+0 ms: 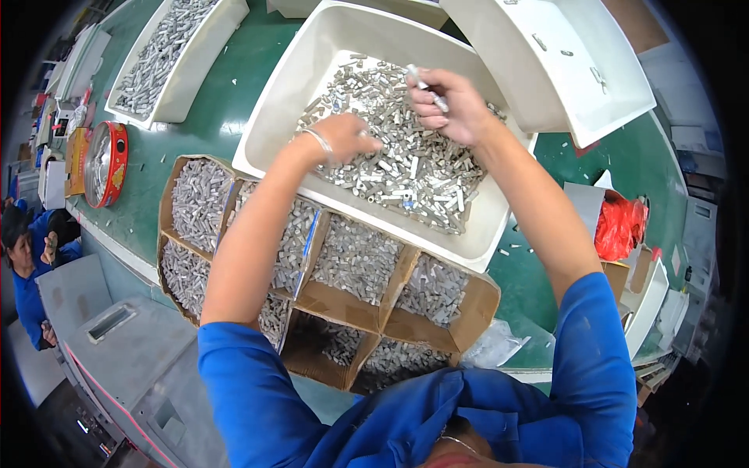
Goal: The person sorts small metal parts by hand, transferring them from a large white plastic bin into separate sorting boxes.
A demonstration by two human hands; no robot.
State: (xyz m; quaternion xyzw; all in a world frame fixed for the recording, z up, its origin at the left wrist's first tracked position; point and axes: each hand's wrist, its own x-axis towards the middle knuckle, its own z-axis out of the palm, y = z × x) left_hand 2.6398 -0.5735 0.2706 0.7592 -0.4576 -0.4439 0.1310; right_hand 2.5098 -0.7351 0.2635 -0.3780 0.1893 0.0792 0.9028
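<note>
Over the large white bin (269, 117), my right hand (452, 105) is closed round a few small silver metal tubes (415, 76), their ends poking out past the fingers. My left hand (343, 139), with a bracelet at the wrist, hovers low over the left part of the heap. Its fingers are curled together, somewhat blurred, and what they hold is hidden. A loose pile of metal tubes (409, 168) in grey and silver covers the bin's floor beneath both hands.
A divided cardboard box (402, 273) with small metal pieces in its compartments stands against the bin's near side. Another white tub (168, 66) of tubes is at far left, beside a red round tin (107, 164). A tilted white bin (558, 70) and red plastic bag (620, 226) lie right. A co-worker (35, 257) sits left.
</note>
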